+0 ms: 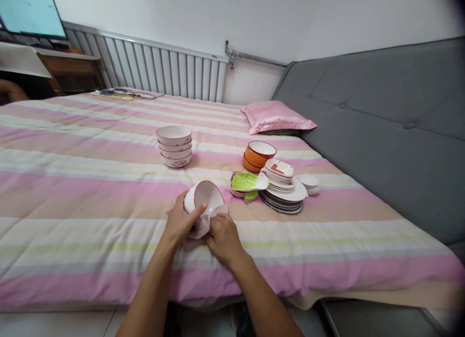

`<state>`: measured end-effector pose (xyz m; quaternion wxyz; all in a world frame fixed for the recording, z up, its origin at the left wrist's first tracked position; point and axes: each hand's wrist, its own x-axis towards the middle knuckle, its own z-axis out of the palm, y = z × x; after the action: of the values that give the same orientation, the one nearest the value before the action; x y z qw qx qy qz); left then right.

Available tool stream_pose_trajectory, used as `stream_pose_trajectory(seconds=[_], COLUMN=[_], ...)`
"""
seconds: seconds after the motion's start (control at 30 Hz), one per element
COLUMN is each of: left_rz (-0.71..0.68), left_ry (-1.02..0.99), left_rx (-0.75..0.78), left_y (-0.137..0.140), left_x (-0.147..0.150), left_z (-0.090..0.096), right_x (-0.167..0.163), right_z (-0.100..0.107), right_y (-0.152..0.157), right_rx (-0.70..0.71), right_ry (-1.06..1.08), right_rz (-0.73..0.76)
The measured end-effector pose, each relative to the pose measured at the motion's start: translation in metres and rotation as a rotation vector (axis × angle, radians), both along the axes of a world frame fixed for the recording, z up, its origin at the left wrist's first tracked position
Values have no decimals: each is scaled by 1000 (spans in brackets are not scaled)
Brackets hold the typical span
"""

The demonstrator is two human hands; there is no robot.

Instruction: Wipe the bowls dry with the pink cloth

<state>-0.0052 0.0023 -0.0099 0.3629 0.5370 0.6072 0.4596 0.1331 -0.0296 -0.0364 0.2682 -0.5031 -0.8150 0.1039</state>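
Observation:
Tilted on its side over the bed, a white bowl with a red rim (205,194) has its opening turned right and toward me. My left hand (180,220) grips it from the left, thumb over the rim. A pale pink cloth (201,229) is bunched against the lower rim. My right hand (223,233) is closed on that cloth, pressing it to the bowl's near side; some fingers are hidden. Beyond, to the left, rises a stack of several white bowls with red rims (175,147).
Right of my hands lie green and pink leaf-shaped dishes (247,182), stacked plates (285,196), small rectangular dishes (279,168), orange bowls (258,155) and small white dishes (310,183). Farther back are a pink pillow (278,116), cables (125,93) and a grey headboard (381,114).

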Motion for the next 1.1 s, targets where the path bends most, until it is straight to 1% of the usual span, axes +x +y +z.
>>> stream_pose_trajectory(seconds=[0.27, 0.43, 0.63, 0.83, 1.1], left_rz=[-37, -37, -36, -33, -38], left_ry=[28, 22, 22, 38, 27], left_rx=[-41, -30, -36, -34, -30], left_y=[1, 1, 1, 1, 2], left_x=[-1, -1, -1, -2, -2], left_z=[-1, -1, -1, -2, -3], right_x=[-2, -3, -2, -2, -2], right_z=[-1, -1, -2, -2, -3], right_y=[-2, -3, -3, -1, 0], right_rx=[-12, -33, -5, 43, 33], right_ry=[145, 198, 134, 35, 48], right_rz=[-49, -62, -55, -6, -4])
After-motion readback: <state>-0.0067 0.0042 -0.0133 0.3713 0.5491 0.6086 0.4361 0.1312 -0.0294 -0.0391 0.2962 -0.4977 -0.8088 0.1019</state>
